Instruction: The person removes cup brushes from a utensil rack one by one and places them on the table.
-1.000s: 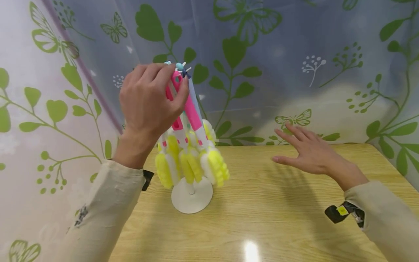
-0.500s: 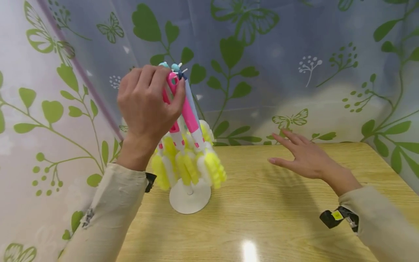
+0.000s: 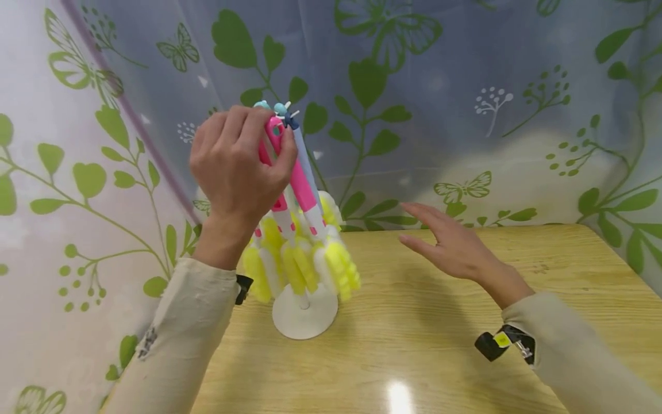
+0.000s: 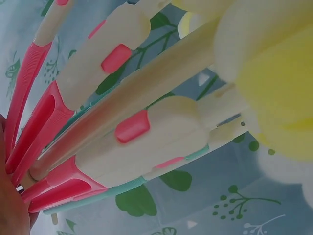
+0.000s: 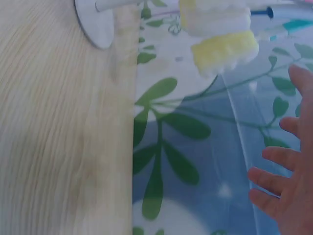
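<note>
Several cup brushes point(image 3: 302, 190) with pink and white handles hang heads down on a white stand point(image 3: 305, 322); one at the back has a grey-blue handle. Their yellow and white sponge heads point(image 3: 338, 267) surround the pole. My left hand point(image 3: 240, 164) grips the top of the stand and the handle ends, thumb against a pink handle. The palm side is hidden. Close up in the left wrist view are the pink handle grips point(image 4: 61, 188) and the pole point(image 4: 151, 83). To the right, my right hand point(image 3: 455, 247) hovers above the table, fingers extended, touching nothing.
The stand's round base rests on a light wood-grain table point(image 3: 403, 333). Behind and to the left hangs a curtain point(image 3: 439, 115) printed with green leaves and butterflies. Light blue and dark blue hook ends point(image 3: 284, 112) stick out at the stand's top.
My right hand has moved left, closer to the brushes, its fingers still extended. The left hand keeps its grip at the top, and the stand has stayed about where it was.
</note>
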Motion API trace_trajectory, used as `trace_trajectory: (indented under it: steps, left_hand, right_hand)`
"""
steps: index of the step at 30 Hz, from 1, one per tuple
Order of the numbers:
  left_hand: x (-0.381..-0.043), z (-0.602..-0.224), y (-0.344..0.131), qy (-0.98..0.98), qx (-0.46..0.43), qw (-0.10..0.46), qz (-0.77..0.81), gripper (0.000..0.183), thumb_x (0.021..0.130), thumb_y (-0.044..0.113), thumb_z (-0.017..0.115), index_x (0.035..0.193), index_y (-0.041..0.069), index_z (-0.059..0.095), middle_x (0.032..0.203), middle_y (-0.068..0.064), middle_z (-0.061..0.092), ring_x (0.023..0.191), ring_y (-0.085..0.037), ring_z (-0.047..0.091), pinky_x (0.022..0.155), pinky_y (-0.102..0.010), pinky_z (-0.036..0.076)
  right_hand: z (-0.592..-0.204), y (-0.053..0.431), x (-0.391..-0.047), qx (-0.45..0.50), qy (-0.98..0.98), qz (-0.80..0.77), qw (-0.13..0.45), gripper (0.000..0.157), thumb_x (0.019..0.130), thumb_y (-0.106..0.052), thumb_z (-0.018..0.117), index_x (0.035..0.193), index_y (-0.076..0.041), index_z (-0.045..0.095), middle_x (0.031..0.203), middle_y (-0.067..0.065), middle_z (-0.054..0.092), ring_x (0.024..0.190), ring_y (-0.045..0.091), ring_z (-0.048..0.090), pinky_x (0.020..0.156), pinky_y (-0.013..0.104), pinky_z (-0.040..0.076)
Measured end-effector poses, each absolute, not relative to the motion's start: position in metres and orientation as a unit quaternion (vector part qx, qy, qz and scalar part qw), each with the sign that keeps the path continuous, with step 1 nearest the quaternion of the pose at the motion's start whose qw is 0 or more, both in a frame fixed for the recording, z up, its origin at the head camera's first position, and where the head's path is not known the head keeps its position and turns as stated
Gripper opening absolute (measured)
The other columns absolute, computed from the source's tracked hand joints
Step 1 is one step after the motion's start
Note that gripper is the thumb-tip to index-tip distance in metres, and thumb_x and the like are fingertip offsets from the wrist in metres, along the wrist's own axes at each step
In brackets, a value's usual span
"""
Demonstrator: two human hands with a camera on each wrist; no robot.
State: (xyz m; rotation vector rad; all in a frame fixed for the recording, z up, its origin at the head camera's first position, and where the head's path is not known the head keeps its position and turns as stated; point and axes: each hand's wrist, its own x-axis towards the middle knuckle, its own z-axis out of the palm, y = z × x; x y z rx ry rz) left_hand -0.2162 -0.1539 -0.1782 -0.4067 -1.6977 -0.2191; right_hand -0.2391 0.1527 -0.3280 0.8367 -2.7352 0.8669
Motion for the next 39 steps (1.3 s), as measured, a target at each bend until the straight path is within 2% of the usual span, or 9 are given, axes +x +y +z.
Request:
trace_trajectory:
  steps: [5, 9, 12, 15, 19, 24, 29, 39]
  left_hand:
    - [-0.216, -0.179, -0.155, -0.742, -0.178, 0.640, -0.095, 0.034, 0.088, 0.034, 0.052, 0.090, 0.004, 0.069, 0.086, -0.009, 0.067, 0.084, -0.029, 0.061, 0.082, -0.041, 0.047]
    - [-0.217, -0.178, -0.155, -0.736, -0.181, 0.644, -0.103, 0.033, 0.086, 0.033, 0.054, 0.089, 0.005, 0.070, 0.085, -0.009, 0.067, 0.083, -0.029, 0.061, 0.080, -0.041, 0.048]
    - [-0.217, -0.178, -0.153, -0.735, -0.183, 0.644, -0.107, 0.033, 0.086, 0.033, 0.054, 0.090, 0.005, 0.071, 0.086, -0.008, 0.068, 0.082, -0.028, 0.062, 0.079, -0.041, 0.048]
    - [-0.217, -0.177, -0.152, -0.738, -0.181, 0.640, -0.108, 0.033, 0.086, 0.033, 0.055, 0.092, 0.005, 0.071, 0.086, -0.008, 0.068, 0.083, -0.028, 0.062, 0.080, -0.040, 0.048]
    - [-0.215, -0.177, -0.153, -0.742, -0.178, 0.636, -0.117, 0.033, 0.085, 0.032, 0.056, 0.096, 0.006, 0.072, 0.088, -0.008, 0.069, 0.085, -0.028, 0.063, 0.081, -0.040, 0.048]
    - [-0.216, -0.179, -0.154, -0.733, -0.181, 0.645, -0.119, 0.033, 0.086, 0.031, 0.056, 0.102, 0.008, 0.073, 0.089, -0.007, 0.069, 0.086, -0.027, 0.063, 0.082, -0.039, 0.048]
    - [-0.217, -0.179, -0.155, -0.724, -0.183, 0.654, -0.118, 0.028, 0.086, 0.030, 0.057, 0.095, 0.010, 0.074, 0.087, -0.005, 0.068, 0.085, -0.026, 0.062, 0.079, -0.040, 0.048]
    - [-0.219, -0.179, -0.154, -0.702, -0.174, 0.680, -0.120, 0.023, 0.084, 0.027, 0.057, 0.085, 0.009, 0.072, 0.082, -0.005, 0.068, 0.081, -0.025, 0.062, 0.077, -0.039, 0.048]
  right_hand:
    - [-0.315, 0.128, -0.238, 0.291, -0.890, 0.342, 0.076, 0.059, 0.096, -0.050, 0.044, 0.150, -0.035, 0.027, 0.153, 0.000, 0.029, 0.138, 0.028, 0.029, 0.100, 0.059, 0.031]
    - [-0.303, 0.108, -0.237, 0.301, -0.860, 0.408, 0.061, 0.054, 0.097, -0.051, 0.041, 0.148, -0.036, 0.030, 0.149, -0.004, 0.035, 0.132, 0.023, 0.039, 0.100, 0.055, 0.034]
    - [-0.294, 0.096, -0.236, 0.313, -0.827, 0.464, 0.045, 0.051, 0.099, -0.047, 0.039, 0.147, -0.031, 0.034, 0.146, -0.004, 0.039, 0.126, 0.021, 0.046, 0.099, 0.051, 0.037]
    - [-0.286, 0.082, -0.234, 0.328, -0.794, 0.510, 0.039, 0.049, 0.101, -0.042, 0.038, 0.146, -0.022, 0.039, 0.146, -0.002, 0.041, 0.128, 0.019, 0.044, 0.101, 0.046, 0.037]
    - [-0.276, 0.062, -0.232, 0.342, -0.761, 0.550, 0.043, 0.047, 0.101, -0.034, 0.043, 0.143, -0.013, 0.044, 0.143, 0.002, 0.045, 0.130, 0.017, 0.042, 0.104, 0.041, 0.035]
    - [-0.272, 0.038, -0.232, 0.335, -0.734, 0.588, 0.048, 0.044, 0.099, -0.028, 0.050, 0.138, -0.008, 0.049, 0.136, 0.005, 0.052, 0.121, 0.016, 0.051, 0.100, 0.036, 0.040]
    - [-0.272, 0.016, -0.233, 0.320, -0.721, 0.612, 0.059, 0.041, 0.095, -0.019, 0.058, 0.133, -0.006, 0.052, 0.125, 0.006, 0.059, 0.106, 0.016, 0.060, 0.090, 0.032, 0.047]
    - [-0.272, -0.003, -0.240, 0.291, -0.736, 0.597, 0.129, 0.032, 0.089, -0.008, 0.064, 0.120, -0.001, 0.060, 0.100, 0.008, 0.065, 0.089, 0.018, 0.062, 0.082, 0.031, 0.050]
